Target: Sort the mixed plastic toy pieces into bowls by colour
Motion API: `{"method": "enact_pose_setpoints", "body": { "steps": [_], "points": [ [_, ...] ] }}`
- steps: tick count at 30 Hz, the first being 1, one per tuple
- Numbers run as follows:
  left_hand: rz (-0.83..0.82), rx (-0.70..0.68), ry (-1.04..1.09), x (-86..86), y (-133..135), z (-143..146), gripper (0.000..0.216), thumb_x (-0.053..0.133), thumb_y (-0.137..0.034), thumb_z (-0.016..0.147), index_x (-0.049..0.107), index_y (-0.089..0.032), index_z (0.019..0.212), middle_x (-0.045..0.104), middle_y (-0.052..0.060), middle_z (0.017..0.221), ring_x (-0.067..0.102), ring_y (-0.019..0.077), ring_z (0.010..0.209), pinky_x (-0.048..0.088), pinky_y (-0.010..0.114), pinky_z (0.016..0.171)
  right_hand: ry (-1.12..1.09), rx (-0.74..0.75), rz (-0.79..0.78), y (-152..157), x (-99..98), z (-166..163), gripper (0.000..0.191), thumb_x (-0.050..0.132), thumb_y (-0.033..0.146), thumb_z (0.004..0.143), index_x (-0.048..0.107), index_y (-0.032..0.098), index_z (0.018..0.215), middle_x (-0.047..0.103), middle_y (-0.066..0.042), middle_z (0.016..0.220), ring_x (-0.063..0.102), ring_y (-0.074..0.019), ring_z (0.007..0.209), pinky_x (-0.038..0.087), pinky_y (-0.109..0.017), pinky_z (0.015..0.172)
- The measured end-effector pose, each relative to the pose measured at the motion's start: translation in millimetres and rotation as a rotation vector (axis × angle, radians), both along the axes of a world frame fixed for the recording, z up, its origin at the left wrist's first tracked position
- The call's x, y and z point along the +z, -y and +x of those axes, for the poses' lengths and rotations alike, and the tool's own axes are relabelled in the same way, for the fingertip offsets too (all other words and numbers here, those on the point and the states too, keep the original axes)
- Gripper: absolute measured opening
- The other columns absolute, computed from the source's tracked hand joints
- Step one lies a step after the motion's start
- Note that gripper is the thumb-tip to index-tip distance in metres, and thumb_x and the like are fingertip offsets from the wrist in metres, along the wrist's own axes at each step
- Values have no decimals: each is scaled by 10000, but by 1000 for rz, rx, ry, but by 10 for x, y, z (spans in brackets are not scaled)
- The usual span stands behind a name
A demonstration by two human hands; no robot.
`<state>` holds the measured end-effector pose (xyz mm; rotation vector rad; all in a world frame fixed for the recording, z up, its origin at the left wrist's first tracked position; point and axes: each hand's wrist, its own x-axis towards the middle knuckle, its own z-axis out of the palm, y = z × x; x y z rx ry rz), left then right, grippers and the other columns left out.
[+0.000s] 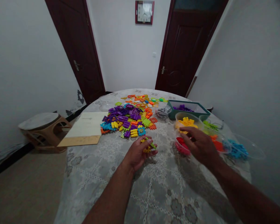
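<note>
My left hand [140,153] is closed around a few small plastic building pieces, yellow ones [146,150] and a light green one [153,145], above the tablecloth. My right hand [198,143] is at the near side of a clear round tub of yellow pieces [188,122]. Its thumb and index finger are drawn close together, with a bit of yellow between them; whether that is a held piece or the tub's contents is unclear. Just below those fingers stands a tub of red pieces [182,145]. A mixed heap of building pieces [127,118] lies beyond my left hand.
Tubs of orange pieces [216,143], blue pieces [236,149] and green pieces [210,125] stand at the right. Behind are a bag of grey pieces [163,112] and a green box [202,113] with purple pieces. Cardboard [84,129] lies left; a stool [43,127] stands beside the table.
</note>
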<state>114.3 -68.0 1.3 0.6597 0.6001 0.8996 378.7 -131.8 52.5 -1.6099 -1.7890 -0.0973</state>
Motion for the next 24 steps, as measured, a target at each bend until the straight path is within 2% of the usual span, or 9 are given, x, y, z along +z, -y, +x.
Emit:
{"method": "enact_pose_setpoints", "body": {
  "steps": [2, 4, 7, 11, 14, 17, 19, 24],
  "points": [
    [33, -20, -24, -10, 4, 2, 307, 880, -311, 797, 680, -188, 994, 694, 80, 979, 743, 239, 921, 662, 404, 781, -30, 191, -71, 88, -95, -430, 273, 580, 357, 1016, 666, 220, 1236, 732, -90, 1078, 684, -195, 800, 575, -358, 748],
    [61, -43, -42, -14, 12, 2, 313, 874, -346, 807, 680, -192, 999, 712, 93, 995, 745, 243, 928, 655, 371, 753, -49, 287, -102, 115, -184, -725, 268, 602, 310, 1005, 650, 213, 1250, 721, -86, 1063, 674, -181, 784, 569, -339, 736],
    [69, -76, -53, -10, 25, 2, 312, 869, -368, 815, 682, -194, 995, 725, 101, 1002, 745, 228, 893, 642, 335, 721, -44, 316, -120, 67, -274, -914, 203, 582, 236, 1006, 671, 214, 1186, 712, -77, 1022, 675, -188, 828, 549, -334, 761],
    [37, -82, -69, 4, 23, 11, 284, 859, -350, 826, 684, -187, 978, 734, 110, 1027, 752, 238, 916, 653, 343, 714, -96, 238, -149, 13, -248, -865, 126, 563, 207, 991, 683, 201, 1028, 703, -51, 933, 657, -171, 772, 516, -309, 736],
    [-20, -54, -87, 6, 4, 18, 224, 798, -318, 881, 698, -165, 1010, 742, 145, 1100, 766, 260, 952, 665, 374, 753, -152, 137, -193, 23, -118, -658, 132, 553, 243, 979, 679, 203, 977, 711, -29, 876, 650, -165, 738, 493, -294, 700],
    [-43, -25, -119, 4, -12, 20, 196, 722, -260, 932, 694, -143, 1086, 749, 186, 1142, 777, 266, 955, 664, 383, 774, -136, 24, -230, 12, 41, -262, 174, 536, 301, 979, 683, 212, 953, 723, -16, 849, 654, -171, 747, 477, -292, 691],
    [-27, -20, -135, 3, -13, 23, 201, 710, -241, 938, 678, -152, 1115, 750, 202, 1180, 780, 264, 952, 663, 385, 761, -89, -83, -221, -34, 128, 108, 199, 531, 327, 973, 696, 218, 944, 737, -17, 863, 661, -172, 762, 475, -289, 705],
    [39, -18, -203, 9, 0, 48, 227, 775, -298, 900, 660, -174, 1051, 762, 202, 1151, 784, 260, 908, 651, 337, 671, 20, -472, -123, -264, 230, 1155, 262, 553, 371, 926, 746, 199, 972, 773, -74, 932, 684, -205, 802, 468, -303, 727]
  ]
}}
